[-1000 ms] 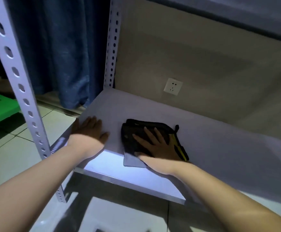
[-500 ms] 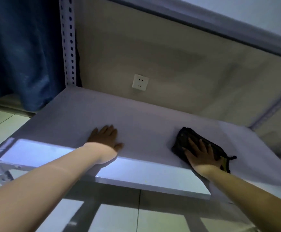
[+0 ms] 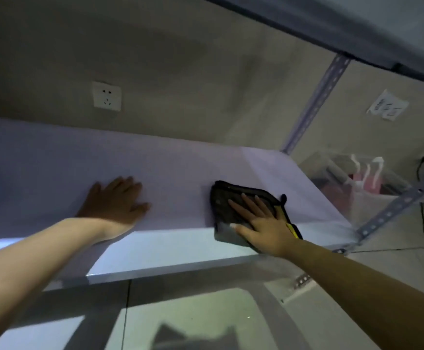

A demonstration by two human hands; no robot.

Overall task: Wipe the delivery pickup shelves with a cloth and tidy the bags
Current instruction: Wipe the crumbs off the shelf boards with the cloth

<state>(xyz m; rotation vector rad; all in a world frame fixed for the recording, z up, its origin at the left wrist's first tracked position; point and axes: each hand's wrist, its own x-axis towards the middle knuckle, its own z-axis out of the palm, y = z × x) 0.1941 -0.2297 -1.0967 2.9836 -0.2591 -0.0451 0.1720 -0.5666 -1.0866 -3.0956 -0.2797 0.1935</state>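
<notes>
The left hand [image 3: 116,199] is lying flat on the white shelf [image 3: 180,168], its grip spread and holding nothing. Right of it, the right hand [image 3: 261,223] is pressing the dark cloth [image 3: 223,198] with straight fingers near the shelf's right end. Far right, a clear bin [image 3: 372,205] is holding pink bags [image 3: 368,181].

Black cloth [image 3: 233,205] w/ yellow edge, pale lilac shelf [image 3: 180,173], white socket [image 3: 106,96], beige wall [image 3: 205,72].

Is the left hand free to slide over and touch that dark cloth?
Probably yes: the left hand lies flat on the shelf, with only bare surface between it and the cloth under the right hand.
</notes>
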